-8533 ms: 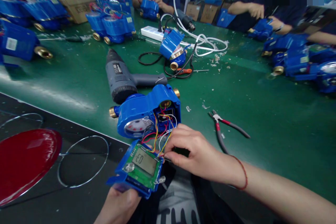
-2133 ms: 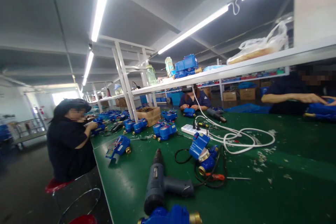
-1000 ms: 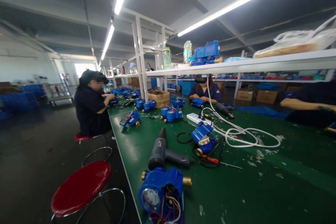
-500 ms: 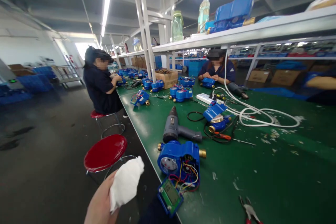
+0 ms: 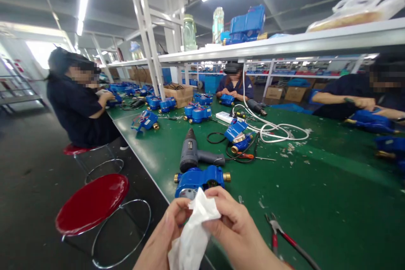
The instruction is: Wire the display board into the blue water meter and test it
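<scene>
A crumpled white tissue (image 5: 196, 232) is held between both my hands, over the near edge of the green bench. My left hand (image 5: 166, 230) grips its left side with bent fingers. My right hand (image 5: 234, 223) pinches the upper right part between thumb and fingers. Just beyond them lies a blue water meter (image 5: 202, 177) with brass ends, its lower part hidden by my hands and the tissue. Behind that meter rests a grey heat gun (image 5: 191, 154), nozzle pointing away. Red-handled cutting pliers (image 5: 278, 230) lie to the right of my right hand.
Another blue meter (image 5: 238, 135) stands by an orange-handled screwdriver (image 5: 247, 156) and a white cable (image 5: 284, 130). A red stool (image 5: 93, 204) is at left. Co-workers sit at left (image 5: 76, 101), across (image 5: 236, 84) and at right (image 5: 357, 93). A white shelf (image 5: 278, 42) spans above.
My right hand has come into view and taken hold of the tissue. My left hand has moved right with it, in front of the near meter. The view has turned right.
</scene>
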Motion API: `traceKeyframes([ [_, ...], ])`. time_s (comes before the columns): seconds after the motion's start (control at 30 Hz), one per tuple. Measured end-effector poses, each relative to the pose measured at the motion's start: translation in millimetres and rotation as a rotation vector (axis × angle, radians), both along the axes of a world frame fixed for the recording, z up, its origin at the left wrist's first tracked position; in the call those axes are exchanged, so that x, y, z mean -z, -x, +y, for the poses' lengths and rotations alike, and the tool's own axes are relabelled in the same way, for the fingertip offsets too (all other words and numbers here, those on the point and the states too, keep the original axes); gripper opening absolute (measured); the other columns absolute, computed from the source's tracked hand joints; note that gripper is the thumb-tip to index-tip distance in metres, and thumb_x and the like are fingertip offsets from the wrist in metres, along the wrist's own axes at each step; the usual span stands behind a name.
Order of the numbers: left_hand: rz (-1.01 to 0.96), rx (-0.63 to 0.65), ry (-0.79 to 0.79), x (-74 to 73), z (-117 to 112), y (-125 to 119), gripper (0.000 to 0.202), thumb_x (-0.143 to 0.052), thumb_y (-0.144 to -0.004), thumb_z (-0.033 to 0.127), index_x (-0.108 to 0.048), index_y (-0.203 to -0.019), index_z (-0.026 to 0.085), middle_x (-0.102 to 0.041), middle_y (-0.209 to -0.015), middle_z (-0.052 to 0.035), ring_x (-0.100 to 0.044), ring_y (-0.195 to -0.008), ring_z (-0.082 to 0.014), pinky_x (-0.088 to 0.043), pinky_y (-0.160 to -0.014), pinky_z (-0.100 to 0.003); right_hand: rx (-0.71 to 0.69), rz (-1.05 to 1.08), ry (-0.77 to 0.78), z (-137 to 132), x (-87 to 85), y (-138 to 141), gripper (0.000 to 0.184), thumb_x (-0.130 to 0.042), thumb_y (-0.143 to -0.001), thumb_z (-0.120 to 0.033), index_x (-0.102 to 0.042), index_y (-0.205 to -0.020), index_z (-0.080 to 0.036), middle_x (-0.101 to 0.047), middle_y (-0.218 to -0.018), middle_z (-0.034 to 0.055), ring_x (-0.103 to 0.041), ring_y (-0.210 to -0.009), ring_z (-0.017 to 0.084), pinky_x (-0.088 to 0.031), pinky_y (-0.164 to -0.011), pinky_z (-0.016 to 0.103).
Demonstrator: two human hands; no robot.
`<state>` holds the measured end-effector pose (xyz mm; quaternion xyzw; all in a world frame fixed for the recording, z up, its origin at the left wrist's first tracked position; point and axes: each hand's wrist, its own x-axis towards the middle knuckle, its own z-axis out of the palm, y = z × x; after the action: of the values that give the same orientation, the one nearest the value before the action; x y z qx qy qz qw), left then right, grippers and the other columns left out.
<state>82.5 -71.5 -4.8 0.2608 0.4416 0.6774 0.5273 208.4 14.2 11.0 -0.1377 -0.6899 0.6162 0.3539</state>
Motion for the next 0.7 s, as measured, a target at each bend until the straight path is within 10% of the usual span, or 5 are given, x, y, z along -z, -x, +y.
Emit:
traceKeyframes([
  [0.2, 0.028, -0.176, 0.125, -8.3, -15.8, 12.1, 0.038, -0.089, -0.054, 0.038, -0.061, -0.066, 0.016, -0.057, -0.056, 0.0025, -0.049, -0.048, -0.0077, -0.038, -0.049, -0.017, 0.095, -0.129, -0.169, -1.4, 1.2, -0.4, 0.033, -0.053, -0.092, -0.046, -0.068, -0.08, -0.019, -0.05, -0.079, 0.0029, -0.048, -0.075, 0.016, -0.035, -0.065, 0.026],
  [0.3, -0.002, -0.402, 0.109, -16.4, -22.1, 16.1, 0.036, -0.087, -0.06, 0.036, -0.057, -0.071, 0.02, -0.059, -0.057, 0.0053, -0.051, -0.048, -0.0079, -0.04, -0.048, -0.016, 0.135, -0.126, -0.02, -2.1, 5.5, 5.2, 0.036, -0.061, -0.085, -0.05, -0.062, -0.073, -0.016, -0.05, -0.076, 0.002, -0.046, -0.07, 0.014, -0.033, -0.061, 0.025],
  [0.5, -0.093, -0.464, 0.052, -18.8, -26.0, 21.7, 0.042, -0.089, -0.055, 0.037, -0.064, -0.085, 0.021, -0.067, -0.07, 0.0025, -0.06, -0.054, -0.0119, -0.05, -0.05, -0.018, -0.246, 0.162, 0.643, -16.5, 2.7, 23.4, 0.052, -0.082, -0.062, -0.04, -0.063, -0.105, -0.017, -0.063, -0.08, 0.0028, -0.058, -0.069, 0.016, -0.045, -0.068, 0.028],
  [0.7, -0.106, -0.572, 0.051, -21.2, -35.1, 44.2, 0.047, -0.091, -0.051, 0.036, -0.062, -0.084, 0.022, -0.068, -0.07, 0.0062, -0.06, -0.05, -0.01, -0.055, -0.055, -0.021, -0.311, 0.094, 0.658, -11.0, -10.4, 24.7, 0.049, -0.087, -0.058, -0.027, -0.064, -0.1, -0.016, -0.067, -0.087, 0.0025, -0.061, -0.077, 0.013, -0.046, -0.073, 0.022],
])
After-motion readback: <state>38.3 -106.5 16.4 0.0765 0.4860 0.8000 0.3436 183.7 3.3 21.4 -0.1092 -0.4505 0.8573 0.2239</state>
